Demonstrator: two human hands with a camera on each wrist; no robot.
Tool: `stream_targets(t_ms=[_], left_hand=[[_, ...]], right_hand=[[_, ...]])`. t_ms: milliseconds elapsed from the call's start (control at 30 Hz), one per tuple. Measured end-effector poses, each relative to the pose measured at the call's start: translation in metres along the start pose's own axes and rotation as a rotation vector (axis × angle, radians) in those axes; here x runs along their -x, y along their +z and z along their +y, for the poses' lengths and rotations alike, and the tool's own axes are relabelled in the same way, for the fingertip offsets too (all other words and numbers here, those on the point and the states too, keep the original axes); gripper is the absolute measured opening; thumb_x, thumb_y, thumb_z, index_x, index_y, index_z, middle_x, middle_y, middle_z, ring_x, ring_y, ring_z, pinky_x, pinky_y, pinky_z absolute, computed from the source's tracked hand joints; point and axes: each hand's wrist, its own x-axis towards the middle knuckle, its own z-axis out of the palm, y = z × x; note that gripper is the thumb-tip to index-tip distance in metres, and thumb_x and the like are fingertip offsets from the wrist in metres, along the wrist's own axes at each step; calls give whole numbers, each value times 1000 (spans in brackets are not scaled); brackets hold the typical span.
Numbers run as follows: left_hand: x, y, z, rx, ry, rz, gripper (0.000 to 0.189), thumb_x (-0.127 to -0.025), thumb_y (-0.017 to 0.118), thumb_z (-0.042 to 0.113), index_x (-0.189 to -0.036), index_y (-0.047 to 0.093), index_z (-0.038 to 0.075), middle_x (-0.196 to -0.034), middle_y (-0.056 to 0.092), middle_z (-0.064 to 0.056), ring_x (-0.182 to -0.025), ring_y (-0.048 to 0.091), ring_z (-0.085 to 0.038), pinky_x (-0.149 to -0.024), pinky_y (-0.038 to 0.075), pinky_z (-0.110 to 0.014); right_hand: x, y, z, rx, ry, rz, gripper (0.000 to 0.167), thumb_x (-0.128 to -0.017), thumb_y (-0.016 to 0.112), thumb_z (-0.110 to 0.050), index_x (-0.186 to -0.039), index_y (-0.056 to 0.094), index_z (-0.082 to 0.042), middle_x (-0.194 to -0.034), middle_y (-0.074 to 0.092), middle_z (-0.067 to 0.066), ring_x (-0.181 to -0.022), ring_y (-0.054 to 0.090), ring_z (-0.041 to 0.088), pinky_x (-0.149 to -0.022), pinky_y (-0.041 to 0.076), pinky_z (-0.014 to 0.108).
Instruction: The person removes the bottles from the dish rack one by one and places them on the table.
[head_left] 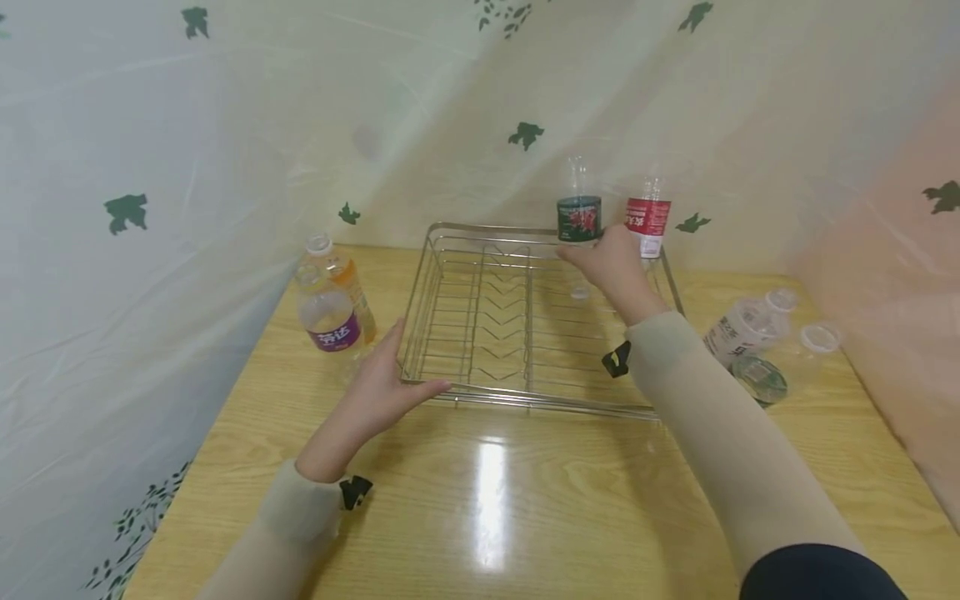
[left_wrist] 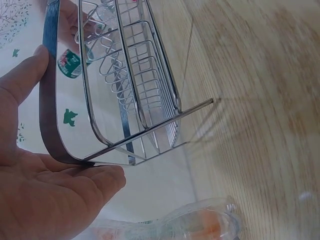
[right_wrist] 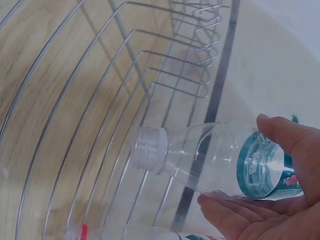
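Note:
A clear plastic bottle with a green label (head_left: 578, 218) stands neck-down over the back right of the wire rack (head_left: 525, 395). My right hand (head_left: 618, 267) holds it, thumb on one side and fingers on the other. The right wrist view shows the capless bottle neck (right_wrist: 150, 150) close above the rack's wires. Just right of that hand, an upside-down bottle with a red label (head_left: 648, 217) leans in the rack's back right corner. At the front left corner, my left hand (head_left: 375, 392) rests against the rim with thumb and fingers spread apart.
Left of the rack stand a purple-labelled bottle (head_left: 333, 333) and an orange-tinted bottle (head_left: 352, 287). Several clear bottles (head_left: 738, 329) are grouped on the right of the wooden table (head_left: 420, 500). A leaf-patterned curtain (head_left: 300, 125) hangs behind the table.

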Motion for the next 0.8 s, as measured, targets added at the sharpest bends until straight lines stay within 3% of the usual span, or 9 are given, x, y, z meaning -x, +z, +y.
stream_targets(t_ms=[267, 433, 633, 800], left_hand=[[0, 1, 2, -5, -3, -12, 115, -81, 86, 47, -163, 15, 7, -163, 24, -20, -145, 28, -43, -116, 26, -59], [1, 1, 3, 11, 7, -12, 114, -81, 86, 45, -163, 16, 7, -163, 25, -20, -144, 30, -43, -116, 26, -59], [1, 2, 2, 22, 24, 2, 113, -79, 86, 49, -162, 21, 10, -157, 37, -20, -140, 38, -43, -114, 30, -59], [2, 1, 3, -11, 7, 1, 119, -79, 85, 52, -162, 16, 5, -161, 29, -23, -142, 32, -45, -115, 27, -60]], right_hand=[[16, -8, -1, -3, -61, 36, 68, -83, 81, -51, -120, 60, 2, -109, 64, 16, -92, 63, 33, -75, 57, 47], [27, -16, -7, 12, -66, 31, 73, -82, 81, -55, -123, 59, 2, -114, 64, 17, -98, 63, 34, -82, 57, 50], [48, -28, -21, 32, -63, 2, 80, -79, 78, -64, -129, 58, -5, -115, 65, 13, -99, 64, 32, -82, 57, 51], [62, -35, -29, 23, -88, -1, 79, -79, 78, -65, -129, 58, -7, -114, 64, 10, -95, 63, 29, -77, 58, 47]])
